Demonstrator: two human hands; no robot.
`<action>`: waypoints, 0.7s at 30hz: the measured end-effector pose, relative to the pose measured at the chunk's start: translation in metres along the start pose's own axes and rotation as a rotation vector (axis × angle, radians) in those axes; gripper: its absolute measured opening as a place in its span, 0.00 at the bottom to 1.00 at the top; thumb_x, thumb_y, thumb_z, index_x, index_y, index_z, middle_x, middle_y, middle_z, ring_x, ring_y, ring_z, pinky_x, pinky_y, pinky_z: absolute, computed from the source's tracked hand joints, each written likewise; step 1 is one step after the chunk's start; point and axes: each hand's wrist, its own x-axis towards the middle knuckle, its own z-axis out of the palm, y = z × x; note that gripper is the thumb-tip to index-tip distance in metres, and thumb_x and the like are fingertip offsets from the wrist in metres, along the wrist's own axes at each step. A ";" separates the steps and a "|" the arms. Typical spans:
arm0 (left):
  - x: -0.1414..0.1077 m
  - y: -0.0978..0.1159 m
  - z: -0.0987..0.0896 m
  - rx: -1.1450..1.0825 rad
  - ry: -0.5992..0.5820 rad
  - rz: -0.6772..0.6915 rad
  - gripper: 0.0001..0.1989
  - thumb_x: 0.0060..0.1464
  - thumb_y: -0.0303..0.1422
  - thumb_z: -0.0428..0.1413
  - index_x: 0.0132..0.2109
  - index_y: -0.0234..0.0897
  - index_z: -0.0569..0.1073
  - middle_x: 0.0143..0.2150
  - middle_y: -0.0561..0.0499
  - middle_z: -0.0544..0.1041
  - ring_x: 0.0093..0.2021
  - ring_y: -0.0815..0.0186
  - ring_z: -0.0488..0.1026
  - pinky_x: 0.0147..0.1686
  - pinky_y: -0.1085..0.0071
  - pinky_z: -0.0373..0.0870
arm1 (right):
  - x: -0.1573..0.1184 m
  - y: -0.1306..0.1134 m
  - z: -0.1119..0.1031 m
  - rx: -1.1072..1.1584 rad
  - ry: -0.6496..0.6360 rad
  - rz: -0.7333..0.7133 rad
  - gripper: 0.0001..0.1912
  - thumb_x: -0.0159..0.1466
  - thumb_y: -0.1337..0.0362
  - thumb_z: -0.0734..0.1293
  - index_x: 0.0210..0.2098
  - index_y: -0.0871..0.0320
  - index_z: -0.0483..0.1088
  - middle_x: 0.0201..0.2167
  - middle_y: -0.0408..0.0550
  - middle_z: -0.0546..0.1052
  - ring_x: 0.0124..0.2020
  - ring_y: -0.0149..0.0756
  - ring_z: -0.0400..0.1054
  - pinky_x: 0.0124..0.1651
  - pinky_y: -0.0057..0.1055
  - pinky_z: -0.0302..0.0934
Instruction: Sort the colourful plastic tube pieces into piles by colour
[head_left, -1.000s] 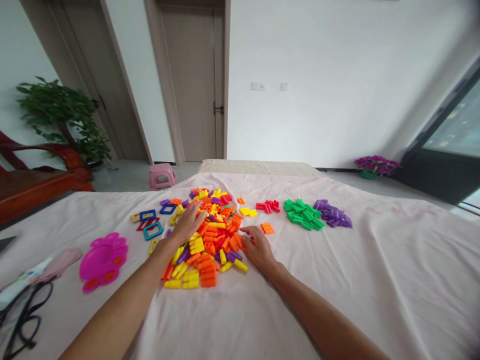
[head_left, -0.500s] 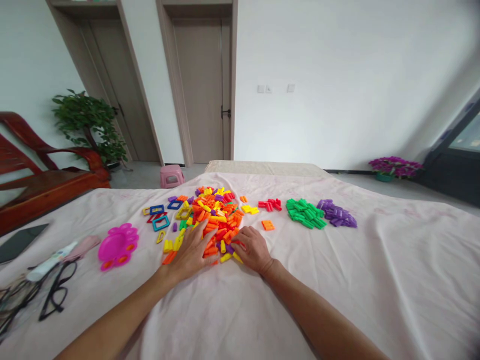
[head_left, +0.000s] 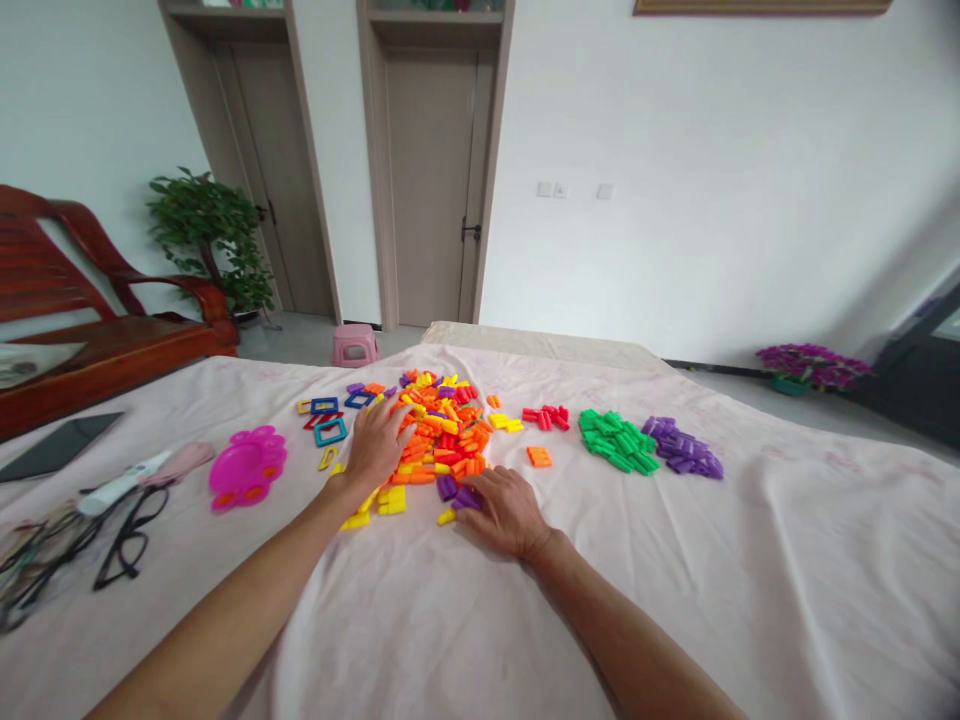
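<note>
A mixed pile of orange, red and yellow plastic pieces (head_left: 442, 425) lies on the pale cloth (head_left: 420, 620). On its left side rests my left hand (head_left: 373, 440), fingers apart over the pieces. My right hand (head_left: 504, 508) is at the pile's near right edge, fingers curled down at purple pieces (head_left: 459, 492); whether it grips one is hard to see. Yellow pieces (head_left: 391, 500) lie between the hands. Separate groups of red (head_left: 546, 416), green (head_left: 618, 441) and purple pieces (head_left: 682, 447) are further right, with a small orange group (head_left: 538, 456) nearer.
Square frames (head_left: 330, 431) lie left of the pile. Beyond them are a pink paw-shaped tray (head_left: 244, 468), black glasses (head_left: 127, 535), a white tube (head_left: 124, 483) and a dark tablet (head_left: 60, 445). A pink stool (head_left: 355, 344) stands behind the table.
My left hand has moved up and away from the near edge, uncovering yellow pieces. Purple pieces now show more clearly by my right hand. The camera view has shifted slightly.
</note>
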 end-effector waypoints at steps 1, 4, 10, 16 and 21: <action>-0.003 0.002 -0.005 -0.054 0.018 -0.010 0.21 0.67 0.37 0.46 0.61 0.37 0.73 0.66 0.39 0.70 0.68 0.53 0.64 0.68 0.49 0.56 | -0.001 -0.001 0.000 0.014 -0.010 -0.004 0.17 0.64 0.52 0.71 0.47 0.54 0.77 0.34 0.48 0.78 0.36 0.40 0.70 0.41 0.34 0.58; -0.020 0.017 -0.018 -0.248 -0.028 0.043 0.18 0.68 0.40 0.46 0.52 0.40 0.78 0.54 0.44 0.79 0.57 0.58 0.73 0.59 0.60 0.67 | -0.002 0.001 0.003 0.100 -0.013 -0.011 0.22 0.62 0.57 0.73 0.55 0.54 0.74 0.38 0.49 0.80 0.38 0.41 0.72 0.44 0.34 0.62; -0.056 0.065 -0.019 -0.404 -0.289 0.107 0.15 0.62 0.45 0.56 0.47 0.43 0.80 0.45 0.46 0.82 0.48 0.57 0.76 0.50 0.62 0.69 | -0.002 0.010 0.015 0.240 0.086 0.088 0.29 0.61 0.57 0.75 0.60 0.53 0.71 0.46 0.51 0.80 0.45 0.44 0.74 0.49 0.39 0.66; -0.062 0.078 -0.001 -0.574 -0.382 -0.132 0.12 0.57 0.44 0.60 0.41 0.41 0.78 0.41 0.48 0.83 0.41 0.60 0.78 0.39 0.67 0.68 | 0.002 0.010 0.023 0.317 0.128 0.051 0.29 0.62 0.60 0.75 0.61 0.51 0.70 0.49 0.52 0.80 0.49 0.45 0.74 0.52 0.42 0.67; -0.063 0.076 0.002 -0.614 -0.342 -0.157 0.12 0.57 0.44 0.59 0.40 0.41 0.78 0.40 0.49 0.82 0.40 0.61 0.77 0.39 0.67 0.68 | 0.005 0.006 0.023 0.296 0.097 0.067 0.26 0.62 0.63 0.75 0.59 0.52 0.71 0.49 0.52 0.80 0.49 0.47 0.72 0.51 0.42 0.66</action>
